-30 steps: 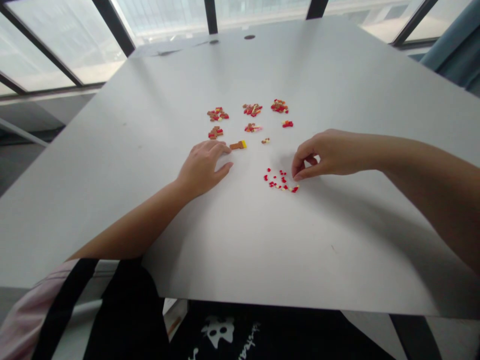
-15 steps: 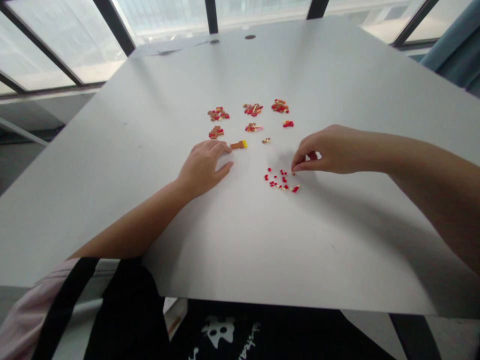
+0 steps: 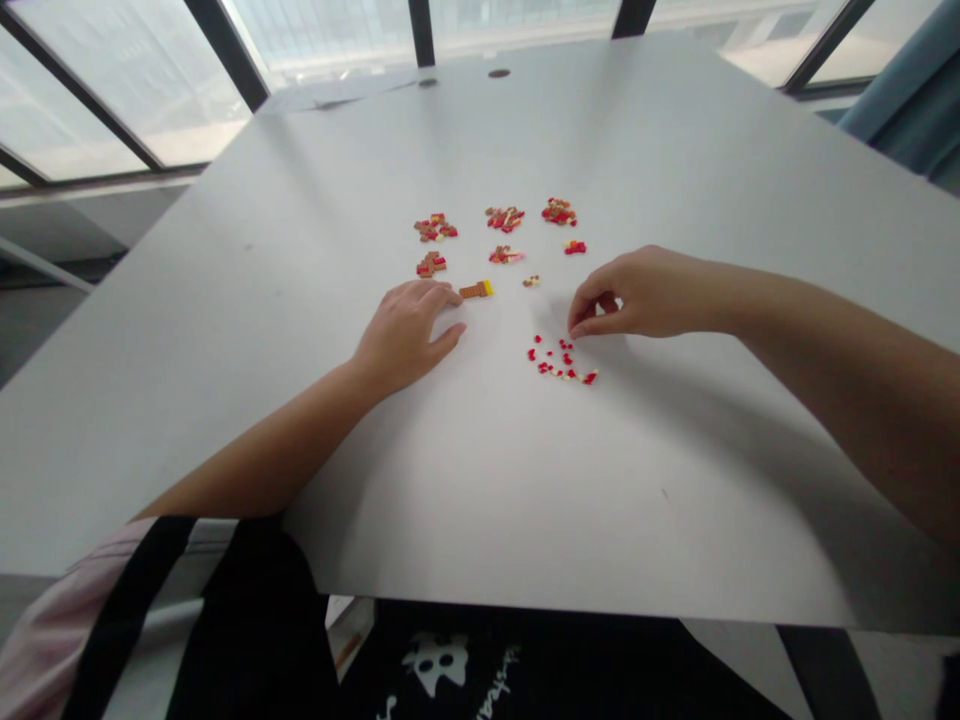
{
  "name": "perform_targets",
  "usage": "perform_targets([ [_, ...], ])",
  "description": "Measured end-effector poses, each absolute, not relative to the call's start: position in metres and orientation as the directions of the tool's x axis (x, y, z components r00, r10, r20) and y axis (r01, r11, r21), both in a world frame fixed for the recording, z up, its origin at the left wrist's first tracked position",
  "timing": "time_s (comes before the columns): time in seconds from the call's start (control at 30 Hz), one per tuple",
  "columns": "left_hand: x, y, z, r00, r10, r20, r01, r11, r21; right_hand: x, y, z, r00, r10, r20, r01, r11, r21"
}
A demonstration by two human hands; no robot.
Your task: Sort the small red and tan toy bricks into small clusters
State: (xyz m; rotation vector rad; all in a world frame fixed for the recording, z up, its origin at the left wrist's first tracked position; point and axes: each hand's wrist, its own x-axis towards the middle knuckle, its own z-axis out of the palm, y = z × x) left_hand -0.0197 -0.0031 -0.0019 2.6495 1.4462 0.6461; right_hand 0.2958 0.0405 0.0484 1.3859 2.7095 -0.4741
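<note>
My left hand (image 3: 412, 335) rests on the white table with its fingers apart, the fingertips beside a brown brick strip (image 3: 472, 291) that has a yellow piece (image 3: 488, 288) on its right end. To the right, my right hand (image 3: 619, 295) is held in a pinch just above the scattered small red and cream pieces (image 3: 559, 371). Whatever sits between its thumb and finger is too small to make out. A tiny group of brown and cream pieces (image 3: 531, 281) lies between the two hands.
Beyond the hands lie several little piles of toy bricks: brown and red ones (image 3: 436, 228), a mixed pile (image 3: 505, 219), a red and orange pile (image 3: 559, 212), and a small red cluster (image 3: 575, 248). The white table (image 3: 480, 480) reaches back to the windows.
My right hand has shifted a little to the left and away from me, still pinched, from the right edge of the scattered pieces. My left hand stays in place.
</note>
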Motion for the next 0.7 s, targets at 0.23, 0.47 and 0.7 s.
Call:
perform_targets([
  [0.23, -0.019, -0.003, -0.003, 0.472, 0.814, 0.338, 0.796, -0.558, 0.234, 0.280, 0.065, 0.039, -0.447, 0.893, -0.045, 0.862, 0.417, -0.288],
  [0.47, -0.018, -0.003, -0.002, 0.477, 0.812, 0.336, 0.791, -0.564, 0.237, 0.264, 0.072, 0.030, -0.353, 0.930, 0.104, 0.869, 0.367, -0.332],
  [0.7, -0.018, -0.003, -0.003, 0.481, 0.807, 0.343, 0.793, -0.567, 0.222, 0.261, 0.070, 0.027, -0.309, 0.943, 0.125, 0.876, 0.333, -0.349],
])
